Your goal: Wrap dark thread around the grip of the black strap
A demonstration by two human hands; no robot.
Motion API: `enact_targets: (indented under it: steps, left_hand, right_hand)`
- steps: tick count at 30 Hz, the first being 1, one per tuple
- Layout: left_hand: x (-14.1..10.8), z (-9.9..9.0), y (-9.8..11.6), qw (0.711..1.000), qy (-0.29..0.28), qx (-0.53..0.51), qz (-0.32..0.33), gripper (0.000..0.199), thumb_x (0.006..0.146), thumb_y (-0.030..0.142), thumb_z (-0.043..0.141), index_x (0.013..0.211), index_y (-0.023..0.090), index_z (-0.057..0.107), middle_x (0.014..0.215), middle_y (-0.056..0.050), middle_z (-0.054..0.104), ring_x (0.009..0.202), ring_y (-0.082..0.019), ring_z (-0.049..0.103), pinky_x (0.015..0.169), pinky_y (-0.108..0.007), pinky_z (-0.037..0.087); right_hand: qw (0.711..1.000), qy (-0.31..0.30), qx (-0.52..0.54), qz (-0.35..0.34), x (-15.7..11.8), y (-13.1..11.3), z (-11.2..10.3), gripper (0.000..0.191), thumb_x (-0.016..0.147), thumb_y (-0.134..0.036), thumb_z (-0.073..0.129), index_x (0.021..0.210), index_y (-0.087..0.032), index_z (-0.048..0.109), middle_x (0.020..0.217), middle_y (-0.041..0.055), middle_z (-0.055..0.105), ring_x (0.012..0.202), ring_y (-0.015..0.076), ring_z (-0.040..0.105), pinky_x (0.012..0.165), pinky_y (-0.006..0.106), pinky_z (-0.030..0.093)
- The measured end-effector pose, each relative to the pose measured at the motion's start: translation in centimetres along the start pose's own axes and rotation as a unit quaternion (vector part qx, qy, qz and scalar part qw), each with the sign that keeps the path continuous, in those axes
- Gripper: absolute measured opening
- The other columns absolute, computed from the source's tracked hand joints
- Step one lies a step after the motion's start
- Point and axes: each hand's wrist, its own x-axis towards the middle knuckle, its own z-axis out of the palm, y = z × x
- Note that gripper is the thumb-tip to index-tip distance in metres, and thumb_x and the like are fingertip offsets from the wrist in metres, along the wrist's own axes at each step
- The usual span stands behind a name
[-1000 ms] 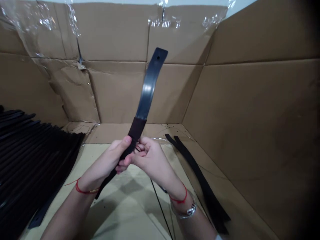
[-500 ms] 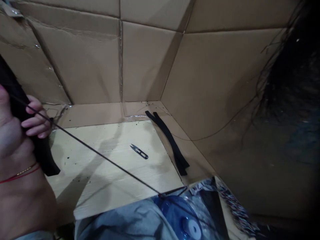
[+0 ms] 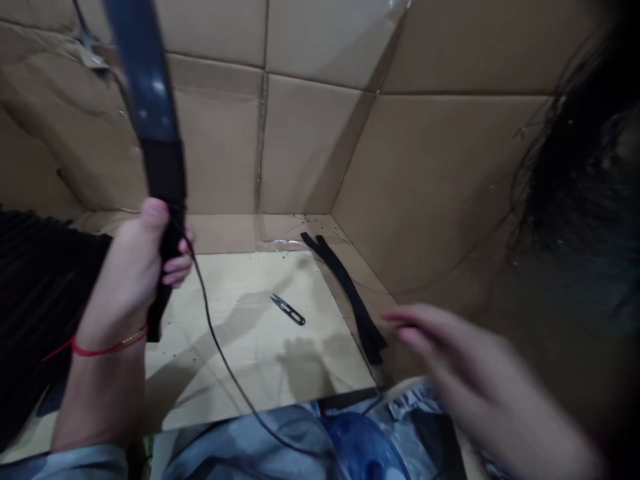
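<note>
My left hand (image 3: 165,247) is closed around the black lower part of a long curved dark piece (image 3: 145,87), held nearly upright. Its upper part is glossy blue-grey with two small bright spots; its top runs out of view. A thin dark cord (image 3: 215,337) comes off the piece by my thumb and hangs slack down to the lap. Over at the right, my right hand (image 3: 450,360) is raised and smeared by motion, so what its fingers do is unclear. Between the hands, thread snips (image 3: 289,310) lie on the pale board (image 3: 235,360).
Two black strips (image 3: 345,283) lie overlapping right of the board. Many black strips (image 3: 50,273) are stacked at left. Cardboard walls (image 3: 310,147) enclose the back and right. A blue plastic bottle (image 3: 365,440) stands below the board's front edge, beside grey-blue cloth (image 3: 250,447). Dark strands (image 3: 565,147) hang at right.
My left hand has moved right with the dark piece, bringing its glossy part into view. The cord went from taut to slack. My right hand has come into view at the right.
</note>
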Motion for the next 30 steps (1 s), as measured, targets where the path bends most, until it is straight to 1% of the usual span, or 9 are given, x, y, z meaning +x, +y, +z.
enact_targets:
  steps: [4, 8, 10, 12, 16, 21, 23, 26, 30]
  left_hand:
    - [-0.8, 1.9, -1.2, 0.997, -0.043, 0.02, -0.061, 0.049, 0.083, 0.061, 0.052, 0.071, 0.014, 0.052, 0.052, 0.005, 0.041, 0.036, -0.002, 0.033, 0.032, -0.012, 0.025]
    - [-0.4, 3.6, -2.8, 0.993, -0.052, 0.099, -0.046, 0.051, 0.085, 0.062, 0.047, 0.065, 0.015, 0.051, 0.048, 0.005, 0.039, 0.039, -0.004, 0.035, 0.035, -0.014, 0.026]
    - [-0.1, 3.8, -3.4, 0.992, -0.045, 0.115, -0.039, 0.052, 0.085, 0.062, 0.045, 0.064, 0.015, 0.05, 0.049, 0.005, 0.04, 0.04, -0.004, 0.035, 0.036, -0.015, 0.026]
    - [0.1, 3.8, -3.7, 0.992, -0.032, 0.109, -0.046, 0.051, 0.085, 0.063, 0.044, 0.066, 0.016, 0.048, 0.049, 0.006, 0.038, 0.04, -0.004, 0.033, 0.037, -0.015, 0.023]
    - [0.2, 3.6, -3.8, 0.991, -0.017, 0.129, -0.025, 0.05, 0.086, 0.062, 0.042, 0.067, 0.016, 0.049, 0.047, 0.007, 0.036, 0.04, -0.004, 0.032, 0.038, -0.015, 0.023]
    - [-0.3, 3.9, -3.6, 0.995, -0.024, 0.091, -0.013, 0.051, 0.087, 0.064, 0.04, 0.071, 0.016, 0.05, 0.046, 0.005, 0.043, 0.039, -0.005, 0.037, 0.039, -0.016, 0.028]
    - [-0.6, 3.9, -3.6, 0.998, -0.027, 0.05, -0.018, 0.053, 0.085, 0.066, 0.041, 0.071, 0.016, 0.051, 0.046, 0.003, 0.047, 0.039, -0.006, 0.041, 0.039, -0.015, 0.032]
    - [-1.0, 3.5, -3.7, 0.985, -0.123, -0.048, -0.106, 0.062, 0.084, 0.073, 0.032, 0.068, 0.016, 0.052, 0.038, 0.003, 0.046, 0.031, -0.007, 0.039, 0.034, -0.017, 0.031]
    - [-0.8, 3.4, -3.8, 0.914, -0.311, -0.115, -0.235, 0.074, 0.074, 0.084, 0.018, 0.063, 0.018, 0.049, 0.032, 0.003, 0.039, 0.023, -0.01, 0.032, 0.026, -0.021, 0.027]
  right_hand:
    - [0.986, -0.091, 0.104, -0.096, 6.0, -2.2, 6.5, 0.039, 0.095, -0.035, 0.048, 0.129, -0.019, 0.056, 0.139, 0.015, 0.049, 0.13, 0.0288, 0.044, 0.108, 0.049, 0.037]
    - [0.933, -0.086, 0.334, -0.1, 9.4, -6.7, 12.5, 0.043, 0.089, -0.039, 0.061, 0.123, -0.015, 0.053, 0.117, 0.0145, 0.061, 0.109, 0.0245, 0.059, 0.094, 0.04, 0.05]
    - [0.915, -0.088, 0.378, -0.109, 10.7, -8.3, 14.0, 0.026, 0.086, -0.034, 0.064, 0.103, -0.016, 0.058, 0.099, 0.0099, 0.064, 0.092, 0.0213, 0.063, 0.079, 0.033, 0.054]
    - [0.916, -0.083, 0.377, -0.111, 11.8, -9.1, 14.5, 0.014, 0.086, -0.028, 0.061, 0.081, -0.017, 0.055, 0.08, 0.0046, 0.061, 0.073, 0.0167, 0.06, 0.063, 0.027, 0.05]
    - [0.912, -0.059, 0.389, -0.113, 12.9, -9.2, 13.6, 0.027, 0.09, -0.027, 0.053, 0.065, -0.017, 0.051, 0.058, -0.0016, 0.049, 0.052, 0.0105, 0.043, 0.048, 0.022, 0.033]
    - [0.845, -0.102, 0.517, -0.093, 13.1, -9.3, 13.0, 0.03, 0.087, -0.034, 0.061, 0.063, -0.016, 0.06, 0.047, -0.0067, 0.029, 0.042, 0.0077, 0.019, 0.041, 0.024, 0.02]
    - [0.813, -0.122, 0.566, -0.071, 13.1, -9.1, 13.2, 0.022, 0.085, -0.036, 0.064, 0.079, -0.015, 0.067, 0.048, -0.0068, 0.035, 0.041, 0.0067, 0.014, 0.039, 0.023, 0.014]
    - [0.763, -0.227, 0.6, -0.077, 13.4, -8.3, 12.9, 0.03, 0.082, -0.037, 0.069, 0.101, -0.014, 0.07, 0.056, -0.0024, 0.054, 0.041, 0.0049, 0.019, 0.04, 0.021, 0.013]
    - [0.742, -0.334, 0.57, -0.111, 13.8, -7.5, 11.8, 0.024, 0.079, -0.035, 0.072, 0.08, -0.011, 0.072, 0.052, 0.0004, 0.056, 0.039, 0.004, 0.024, 0.039, 0.02, 0.018]
